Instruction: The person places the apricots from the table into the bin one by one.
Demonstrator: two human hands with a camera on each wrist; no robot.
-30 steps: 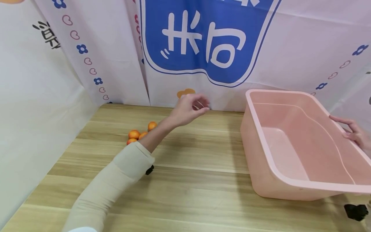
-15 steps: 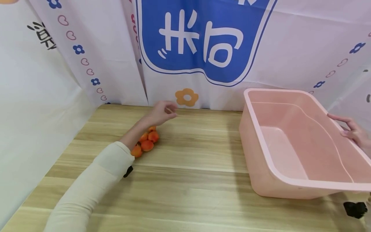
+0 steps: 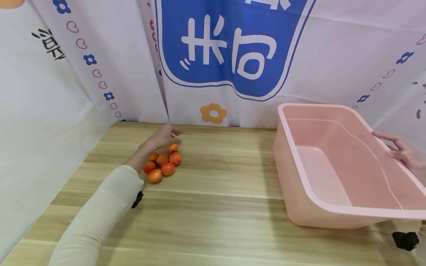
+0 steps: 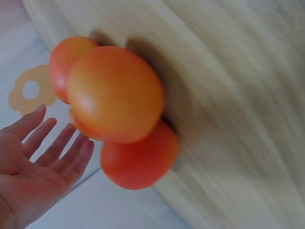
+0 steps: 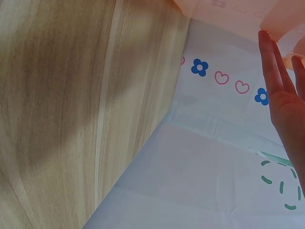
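Observation:
A cluster of several smooth, round, orange-red fruits (image 3: 168,169) lies at the back left of the wooden table (image 3: 213,207). My left hand (image 3: 163,136) is over the back of this cluster, fingers spread and nothing in them. In the left wrist view, the palm and loosely bent fingers of the left hand (image 4: 43,167) show beside the fruits (image 4: 116,95). A large pink plastic basin (image 3: 283,166) stands on the right, with no contents visible inside. My right hand (image 3: 404,153) holds its right rim, thumb over the edge; the right wrist view shows fingers (image 5: 271,67) against the outer wall.
A white printed cloth (image 3: 139,92) with a blue sign hangs behind the table, and a white sheet (image 3: 43,129) closes off the left side. One black object (image 3: 405,241) shows at the right wrist, below the basin.
My left hand has moved left and a little down from the middle back of the table to the fruits, uncovering more of them. The right hand stays on the basin's rim.

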